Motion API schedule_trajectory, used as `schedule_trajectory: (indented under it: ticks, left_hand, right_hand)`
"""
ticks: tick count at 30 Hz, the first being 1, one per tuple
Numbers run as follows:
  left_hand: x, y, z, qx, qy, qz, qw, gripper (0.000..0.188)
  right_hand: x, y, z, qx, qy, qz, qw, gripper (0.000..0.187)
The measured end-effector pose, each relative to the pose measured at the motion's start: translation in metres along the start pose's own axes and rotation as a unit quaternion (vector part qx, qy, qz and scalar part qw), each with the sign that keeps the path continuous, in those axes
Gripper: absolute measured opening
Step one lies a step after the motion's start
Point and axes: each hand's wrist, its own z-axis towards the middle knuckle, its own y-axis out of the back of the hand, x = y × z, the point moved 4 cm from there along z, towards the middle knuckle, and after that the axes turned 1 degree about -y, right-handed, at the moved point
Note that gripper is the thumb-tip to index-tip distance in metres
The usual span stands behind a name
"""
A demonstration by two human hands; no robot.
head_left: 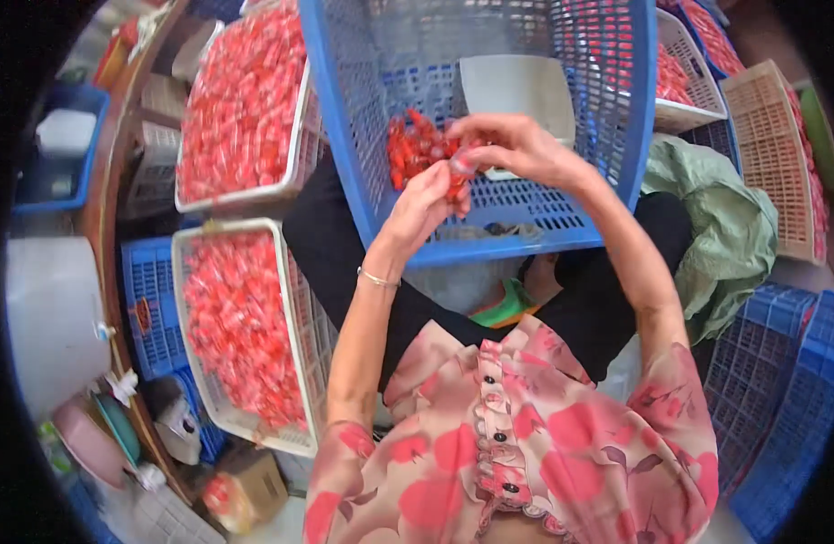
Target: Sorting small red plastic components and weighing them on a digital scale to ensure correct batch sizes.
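Observation:
Both my hands meet over a large blue plastic basket [344, 136] in front of me. My left hand [424, 201] is closed around a small red piece [456, 185], its far end by the fingertips looking clear or whitish. My right hand [521, 150] comes in from the right with bent fingers, thumb and fingertips pinching at that same end. Its exact shape is blurred and partly covered by the fingers. Just beyond my hands, a heap of small glossy red pieces [408, 150] lies inside the basket. A white plastic tray or scoop [516, 86] rests in it, behind my right hand.
At my left, two white crates [294, 363] hold heaps of red wrapped pieces [240, 317]. Blue crates [152, 304] stand beside them. On the right lie a crumpled green sack [712, 213], a beige crate [766, 154] and blue crates [761, 363].

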Motion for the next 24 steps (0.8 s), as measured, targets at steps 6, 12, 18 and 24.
schedule_trajectory:
  ticks: [6, 12, 18, 24]
  left_hand:
    - [0.002, -0.035, -0.022, -0.086, 0.009, 0.322, 0.943, 0.027]
    - [0.018, -0.047, -0.051, -0.029, -0.261, 0.726, 0.636, 0.026]
    - [0.009, -0.032, -0.069, -0.019, -0.226, 0.766, 0.602, 0.029]
    - [0.013, -0.015, -0.081, -0.163, 0.008, 0.442, 0.882, 0.025]
  right_hand:
    - [0.010, -0.016, -0.032, -0.013, 0.087, -0.240, 0.967, 0.023]
    - [-0.067, -0.049, -0.075, -0.084, -0.354, 0.178, 0.915, 0.042]
    - [-0.052, -0.068, -0.053, -0.047, -0.267, 0.079, 0.959, 0.043]
    - [-0.005, -0.078, -0.046, 0.022, 0.213, -0.235, 0.948, 0.028]
